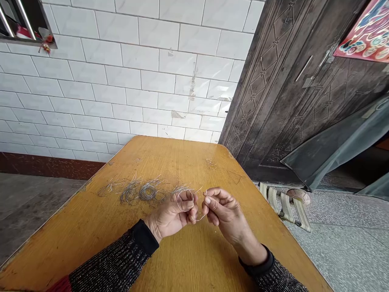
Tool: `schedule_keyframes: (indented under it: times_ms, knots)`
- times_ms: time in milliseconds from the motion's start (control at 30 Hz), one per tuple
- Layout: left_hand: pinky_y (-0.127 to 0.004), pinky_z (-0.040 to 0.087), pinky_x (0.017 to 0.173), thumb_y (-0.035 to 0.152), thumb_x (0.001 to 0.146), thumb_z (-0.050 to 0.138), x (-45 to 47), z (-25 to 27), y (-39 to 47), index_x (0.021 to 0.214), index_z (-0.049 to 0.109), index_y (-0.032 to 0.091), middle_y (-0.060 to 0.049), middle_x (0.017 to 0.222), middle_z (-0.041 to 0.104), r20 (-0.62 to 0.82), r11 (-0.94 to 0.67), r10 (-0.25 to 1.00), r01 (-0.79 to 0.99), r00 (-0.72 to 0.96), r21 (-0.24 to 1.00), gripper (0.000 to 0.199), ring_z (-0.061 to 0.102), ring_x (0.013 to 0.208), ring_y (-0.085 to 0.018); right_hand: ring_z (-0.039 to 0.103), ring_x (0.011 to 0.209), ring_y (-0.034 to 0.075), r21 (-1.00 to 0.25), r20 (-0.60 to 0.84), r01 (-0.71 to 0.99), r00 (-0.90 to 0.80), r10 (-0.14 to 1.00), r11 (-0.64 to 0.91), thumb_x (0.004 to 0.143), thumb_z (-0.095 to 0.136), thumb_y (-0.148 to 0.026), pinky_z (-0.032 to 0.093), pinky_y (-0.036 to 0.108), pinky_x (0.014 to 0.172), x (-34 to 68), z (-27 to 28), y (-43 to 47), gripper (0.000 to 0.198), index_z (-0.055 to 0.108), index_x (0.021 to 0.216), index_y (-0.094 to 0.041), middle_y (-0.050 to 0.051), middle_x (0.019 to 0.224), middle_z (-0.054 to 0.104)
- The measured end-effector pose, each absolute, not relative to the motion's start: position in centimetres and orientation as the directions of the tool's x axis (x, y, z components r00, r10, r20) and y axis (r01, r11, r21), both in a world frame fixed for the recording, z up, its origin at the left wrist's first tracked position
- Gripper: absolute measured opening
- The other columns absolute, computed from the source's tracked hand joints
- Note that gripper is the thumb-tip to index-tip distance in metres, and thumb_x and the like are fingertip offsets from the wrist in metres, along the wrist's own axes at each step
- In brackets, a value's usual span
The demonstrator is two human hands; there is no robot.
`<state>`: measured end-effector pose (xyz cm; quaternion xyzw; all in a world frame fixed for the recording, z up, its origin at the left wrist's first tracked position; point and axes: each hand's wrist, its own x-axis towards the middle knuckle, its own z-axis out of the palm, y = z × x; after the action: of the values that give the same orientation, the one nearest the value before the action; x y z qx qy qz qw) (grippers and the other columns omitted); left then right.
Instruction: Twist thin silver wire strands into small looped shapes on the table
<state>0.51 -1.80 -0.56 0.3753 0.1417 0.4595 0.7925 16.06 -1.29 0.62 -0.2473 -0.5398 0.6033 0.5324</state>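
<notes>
A loop of thin silvery wire (193,199) is up in the air between the two bare hands, above the middle of the table. The person's left hand (178,215) grips the round part, its thumb pressed over the wire against the curled fingers. The right hand (225,213) pinches a length of the same wire between thumb and fingertips, with a short tip standing up above the thumb; a slack stretch seems to dip from one hand to the other, and a free end pokes up beside the left fingers. Just beyond the left hand, a tangled heap of thin grey and silvery wire coils (144,190) lies on the worn, yellow-brown wooden table (197,255). The likeliest trouble is a slip: wire this fine gives the fingertips little to hold, and if it is springy, easing the left thumb could let the round part spread out of shape. Pulling too hard with the right hand might kink the slack stretch, and the bare ends could prick a finger. Because the heap is so near, a lowered left hand might snag its stray ends. Further out are a white tiled wall (121,77), a dark carved door (282,89) and, on the speckled floor to the right, a small stool with striped webbing (285,207).
</notes>
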Motion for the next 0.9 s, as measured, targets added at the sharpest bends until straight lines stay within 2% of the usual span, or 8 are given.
schedule_keyframes:
  times_ms: [67,133,233,333,433,500,900]
  knots:
    - [-0.020,0.039,0.051,0.022,0.064,0.074,0.4,-0.5,-1.8,0.072,0.062,0.015,0.000,0.053,0.058,0.120,0.308,0.823,-0.613,0.556,0.727,0.016,0.052,0.053,-0.010,0.041,0.031,0.004,-0.925,0.364,-0.213,-0.267,0.892,0.313,0.075,0.064,-0.029,0.033,0.014,0.031,16.2,0.4,-1.5,0.014,0.059,0.082,-0.017,-0.004,0.052,0.059]
    - [-0.021,0.039,0.050,0.022,0.064,0.073,0.3,-0.6,-1.7,0.068,0.061,0.015,0.000,0.052,0.058,0.109,0.328,0.813,-0.604,0.572,0.726,0.015,0.052,0.051,-0.010,0.043,0.033,0.005,-0.868,0.485,-0.015,-0.245,0.840,0.497,0.078,0.059,-0.026,0.036,0.016,0.033,16.4,0.1,-1.8,0.012,0.061,0.087,-0.017,-0.004,0.053,0.056]
    - [-0.021,0.039,0.049,0.021,0.064,0.073,0.1,-0.8,-1.6,0.067,0.061,0.015,0.000,0.051,0.059,0.081,0.349,0.805,-0.579,0.588,0.737,0.013,0.051,0.048,-0.010,0.046,0.036,0.005,-0.641,0.652,0.260,-0.312,0.691,0.722,0.084,0.051,-0.020,0.039,0.017,0.038,16.9,-0.1,-2.1,0.014,0.062,0.090,-0.016,-0.002,0.054,0.055]
    - [-0.021,0.038,0.048,0.021,0.065,0.073,-0.1,-1.0,-1.4,0.067,0.062,0.015,0.000,0.051,0.059,0.043,0.363,0.801,-0.541,0.597,0.758,0.013,0.051,0.047,-0.010,0.048,0.040,0.006,-0.396,0.717,0.399,-0.429,0.550,0.827,0.088,0.043,-0.016,0.039,0.017,0.041,17.3,0.3,-2.2,0.020,0.063,0.091,-0.014,-0.001,0.056,0.055]
    - [-0.021,0.038,0.047,0.022,0.065,0.073,-0.2,-1.1,-1.3,0.066,0.061,0.015,0.000,0.051,0.059,0.005,0.385,0.794,-0.510,0.608,0.769,0.014,0.052,0.047,-0.010,0.048,0.041,0.006,-0.225,0.735,0.456,-0.501,0.457,0.861,0.090,0.039,-0.016,0.037,0.016,0.041,17.5,0.8,-2.2,0.025,0.063,0.092,-0.013,0.000,0.056,0.055]
    - [-0.021,0.038,0.047,0.022,0.064,0.073,-0.3,-1.1,-1.3,0.066,0.061,0.015,0.000,0.051,0.059,-0.014,0.397,0.792,-0.497,0.611,0.771,0.014,0.052,0.046,-0.010,0.048,0.042,0.006,-0.158,0.749,0.477,-0.513,0.420,0.865,0.090,0.038,-0.015,0.037,0.015,0.041,17.5,0.9,-2.2,0.026,0.063,0.092,-0.013,0.000,0.055,0.054]
    - [-0.020,0.041,0.044,0.025,0.062,0.075,-0.4,-1.2,-1.2,0.064,0.061,0.014,0.000,0.049,0.060,-0.033,0.385,0.793,-0.459,0.608,0.801,0.018,0.052,0.043,-0.009,0.049,0.044,0.008,-0.027,0.766,0.487,-0.551,0.332,0.873,0.092,0.030,-0.012,0.038,0.017,0.041,17.5,0.8,-2.5,0.029,0.058,0.093,-0.010,0.003,0.060,0.057]
